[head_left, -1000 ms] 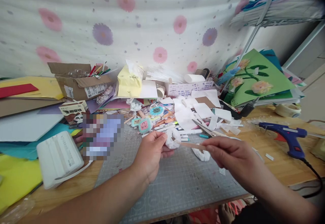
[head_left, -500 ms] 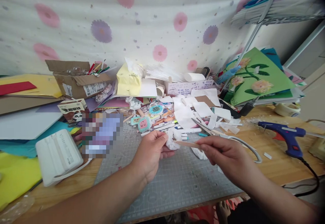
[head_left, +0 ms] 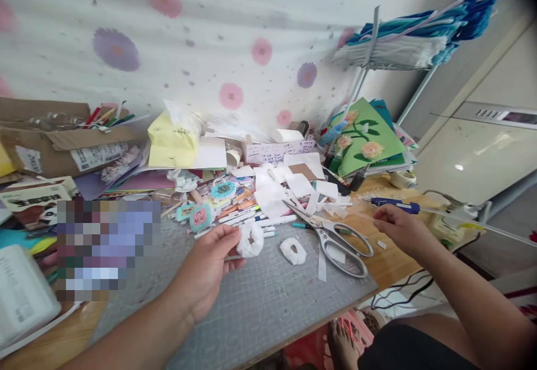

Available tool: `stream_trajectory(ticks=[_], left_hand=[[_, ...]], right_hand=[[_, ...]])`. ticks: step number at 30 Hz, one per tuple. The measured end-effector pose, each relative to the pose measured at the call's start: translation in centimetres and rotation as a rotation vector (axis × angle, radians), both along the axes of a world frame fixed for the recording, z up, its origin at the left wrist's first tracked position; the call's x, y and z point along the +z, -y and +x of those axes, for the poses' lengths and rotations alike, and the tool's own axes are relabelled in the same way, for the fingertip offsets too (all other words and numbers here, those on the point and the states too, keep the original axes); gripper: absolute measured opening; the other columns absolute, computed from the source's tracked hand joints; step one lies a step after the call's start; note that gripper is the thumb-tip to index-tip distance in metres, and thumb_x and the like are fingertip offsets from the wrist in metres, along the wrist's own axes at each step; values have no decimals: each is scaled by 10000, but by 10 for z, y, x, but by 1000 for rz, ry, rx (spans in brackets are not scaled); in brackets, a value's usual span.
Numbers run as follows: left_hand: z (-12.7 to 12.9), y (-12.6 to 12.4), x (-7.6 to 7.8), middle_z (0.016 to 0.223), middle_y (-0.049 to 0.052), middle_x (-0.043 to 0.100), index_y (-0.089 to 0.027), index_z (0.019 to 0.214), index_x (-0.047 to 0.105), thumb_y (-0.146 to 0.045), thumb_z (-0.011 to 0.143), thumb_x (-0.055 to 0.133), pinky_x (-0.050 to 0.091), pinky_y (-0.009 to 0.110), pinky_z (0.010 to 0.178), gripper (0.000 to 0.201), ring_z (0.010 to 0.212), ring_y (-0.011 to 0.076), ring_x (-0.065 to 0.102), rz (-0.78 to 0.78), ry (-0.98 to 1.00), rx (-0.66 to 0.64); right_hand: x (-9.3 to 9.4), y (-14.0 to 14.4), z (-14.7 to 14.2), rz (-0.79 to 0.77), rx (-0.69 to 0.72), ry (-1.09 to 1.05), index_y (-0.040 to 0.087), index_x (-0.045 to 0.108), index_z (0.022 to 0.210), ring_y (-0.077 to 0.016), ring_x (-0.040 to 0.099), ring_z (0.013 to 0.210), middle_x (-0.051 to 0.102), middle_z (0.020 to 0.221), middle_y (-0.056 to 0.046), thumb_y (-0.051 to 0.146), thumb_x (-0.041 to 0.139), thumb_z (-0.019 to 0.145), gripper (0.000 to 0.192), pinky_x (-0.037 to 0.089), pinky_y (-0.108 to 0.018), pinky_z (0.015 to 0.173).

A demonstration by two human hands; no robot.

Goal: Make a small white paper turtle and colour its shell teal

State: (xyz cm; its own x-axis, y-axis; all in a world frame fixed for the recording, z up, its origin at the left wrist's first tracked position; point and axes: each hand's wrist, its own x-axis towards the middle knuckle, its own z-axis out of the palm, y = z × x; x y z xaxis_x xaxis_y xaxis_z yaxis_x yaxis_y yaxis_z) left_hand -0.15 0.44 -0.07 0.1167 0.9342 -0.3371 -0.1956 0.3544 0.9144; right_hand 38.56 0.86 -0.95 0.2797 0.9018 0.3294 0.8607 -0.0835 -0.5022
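Observation:
My left hand (head_left: 213, 261) pinches a white paper-wrapped ring (head_left: 250, 240) above the cutting mat (head_left: 235, 314). Between its lower fingers shows a thin pale edge, possibly a flat wooden stick. To the right, my right hand (head_left: 398, 227) has its fingers curled at the blue hot glue gun (head_left: 394, 205), whose handle is hidden behind the hand. A clear glue stick (head_left: 474, 222) juts from the gun's back end. A second white wrapped ring (head_left: 292, 251) lies on the mat, beside large scissors (head_left: 331, 236) with open blades.
Markers and paper scraps (head_left: 268, 191) crowd the back of the mat. Behind stand a cardboard box (head_left: 67, 141), a yellow tissue pack (head_left: 174, 141) and a green flower card (head_left: 364, 135). A white device (head_left: 25, 292) sits at left. Cables hang by the table's right edge.
The view has swung right. My right hand has left the ring and moved to the glue gun; the wooden stick is out of its fingers. My left hand still holds the ring.

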Motion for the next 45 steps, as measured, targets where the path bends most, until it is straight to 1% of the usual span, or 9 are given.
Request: stream_trajectory(ticks=[8, 11, 15, 18, 22, 27, 32, 38, 45], left_hand=[[4, -2, 6, 659, -11, 590, -167, 725, 572, -197, 776, 626, 502, 208, 513, 81, 571, 95, 534, -26, 143, 43], [4, -1, 6, 685, 5, 621, -149, 737, 603, -152, 761, 638, 537, 221, 548, 43, 595, 102, 577, -9, 163, 37], [5, 1, 8, 680, 3, 642, -146, 738, 607, -120, 752, 637, 547, 205, 550, 42, 594, 104, 619, 5, 210, 32], [5, 2, 10, 711, 24, 670, -145, 774, 588, -118, 761, 602, 536, 208, 494, 33, 628, 164, 679, -11, 245, 21], [2, -1, 13, 791, 85, 702, -135, 909, 556, -126, 784, 522, 534, 229, 467, 130, 692, 250, 710, -51, 326, 42], [-1, -1, 16, 925, 166, 703, -126, 1004, 533, -166, 817, 477, 535, 234, 480, 199, 786, 286, 705, -100, 453, -5], [3, 2, 14, 973, 124, 688, -137, 965, 577, -265, 843, 537, 555, 312, 669, 181, 796, 231, 689, -61, 507, -55], [2, 1, 4, 915, 27, 665, -192, 823, 592, -261, 703, 729, 498, 311, 793, 194, 866, 184, 633, 261, 107, -99], [-4, 8, 3, 1099, 61, 641, -243, 976, 616, -199, 661, 740, 416, 349, 957, 341, 1071, 231, 563, 790, -473, -150]], right_hand=[[-10, 8, 15, -77, 25, 220, 209, 577, 771, -243, 628, 616, 662, 680, -49, 319, 518, 744, 128, 472, -360, 570], [-6, 9, 11, 0, 43, 307, 176, 609, 791, -361, 605, 882, 658, 889, -150, 282, 542, 710, 150, 442, -515, 785], [1, 14, -34, 106, 189, 335, 125, 623, 954, -333, 525, 1065, 604, 1058, -188, 345, 492, 831, 285, 378, -497, 947], [3, 23, -90, 41, 461, 327, 211, 637, 1011, -226, 570, 1026, 628, 1075, -89, 350, 573, 816, 248, 455, -352, 915], [4, 27, -143, -132, 699, 318, 199, 605, 1143, -271, 540, 1058, 598, 1157, -116, 318, 654, 754, 410, 454, -421, 908], [0, 14, -154, -200, 713, 275, 184, 613, 1133, -304, 542, 1047, 619, 1144, -125, 260, 705, 687, 462, 437, -461, 903], [-2, 5, -155, -181, 722, 176, 198, 612, 1028, -251, 585, 939, 650, 1011, -78, 139, 639, 673, 361, 466, -384, 825], [-1, 2, -150, -162, 724, 140, 185, 594, 866, -176, 591, 734, 632, 872, -46, 61, 584, 628, 268, 477, -271, 654], [-2, 6, -147, -45, 725, 195, 185, 645, 840, -190, 625, 804, 666, 908, -69, 85, 540, 752, 169, 485, -288, 711]])
